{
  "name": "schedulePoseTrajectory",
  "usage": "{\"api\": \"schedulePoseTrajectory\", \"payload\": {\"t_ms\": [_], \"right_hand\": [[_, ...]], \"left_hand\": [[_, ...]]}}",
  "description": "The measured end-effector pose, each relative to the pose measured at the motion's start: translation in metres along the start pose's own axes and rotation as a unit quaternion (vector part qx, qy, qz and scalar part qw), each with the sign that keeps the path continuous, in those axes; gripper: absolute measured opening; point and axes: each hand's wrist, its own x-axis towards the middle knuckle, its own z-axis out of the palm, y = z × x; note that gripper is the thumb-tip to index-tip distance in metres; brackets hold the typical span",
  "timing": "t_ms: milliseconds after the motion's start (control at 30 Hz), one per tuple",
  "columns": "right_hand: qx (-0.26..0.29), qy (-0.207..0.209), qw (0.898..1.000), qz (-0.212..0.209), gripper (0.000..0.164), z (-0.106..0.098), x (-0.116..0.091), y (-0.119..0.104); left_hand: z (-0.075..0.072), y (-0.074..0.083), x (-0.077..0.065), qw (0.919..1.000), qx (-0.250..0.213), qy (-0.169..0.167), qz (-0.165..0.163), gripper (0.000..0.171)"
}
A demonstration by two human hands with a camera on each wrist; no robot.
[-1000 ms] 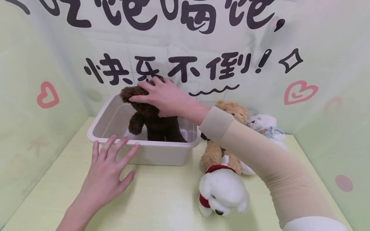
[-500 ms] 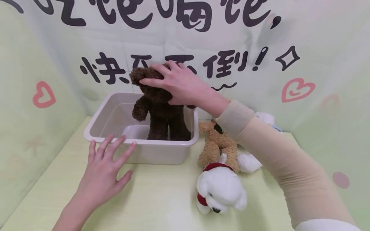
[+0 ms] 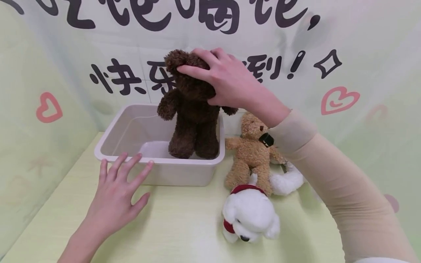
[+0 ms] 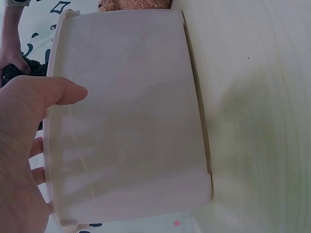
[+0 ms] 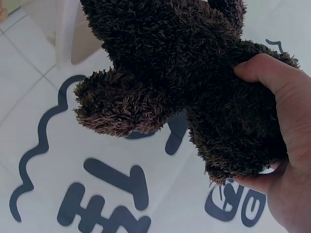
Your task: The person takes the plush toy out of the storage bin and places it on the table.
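Note:
My right hand (image 3: pixel 227 80) grips a dark brown teddy bear (image 3: pixel 197 113) by the head, the bear upright with its legs inside the white plastic bin (image 3: pixel 184 173). In the right wrist view the thumb presses into the curly fur (image 5: pixel 170 53) on one side of the head, and fingers reach round the other. My left hand (image 3: pixel 115 193) has its fingers spread and fairly straight, the fingertips right at the bin's near rim. In the left wrist view its thumb (image 4: pixel 68 91) overlaps the bin's outer wall (image 4: pixel 126 116).
Right of the bin a light brown teddy bear (image 3: pixel 253 151) with a black bow leans back. A white plush dog (image 3: pixel 251 215) with a red collar lies in front of it. Another white plush (image 3: pixel 286 182) is partly hidden by my right sleeve. A printed backdrop (image 3: pixel 131 44) stands behind.
The dark brown teddy bear has risen and shifted right in the right hand's grip, its legs now showing above the near rim. The left hand has stayed almost in place.

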Motion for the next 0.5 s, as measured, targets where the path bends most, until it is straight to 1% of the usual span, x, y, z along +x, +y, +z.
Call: {"api": "schedulePoseTrajectory", "payload": {"t_ms": [133,233,333,500], "right_hand": [[0.004,0.021,1.0,0.006,0.081,-0.013,-0.01,0.007],[0.011,0.037,0.999,0.023,0.082,-0.024,-0.016,0.012],[0.006,0.048,0.998,0.037,0.084,-0.033,-0.024,0.015],[-0.005,0.068,0.997,0.031,0.084,-0.041,-0.034,0.016]], "left_hand": [[0.002,0.0,0.001,1.0,-0.006,0.005,0.002,0.077],[0.003,0.0,0.001,0.9999,-0.013,0.009,0.0,0.076],[0.003,0.0,0.001,0.9998,-0.016,0.008,-0.001,0.076],[0.003,0.0,0.001,0.9998,-0.015,0.008,-0.002,0.076]]}}
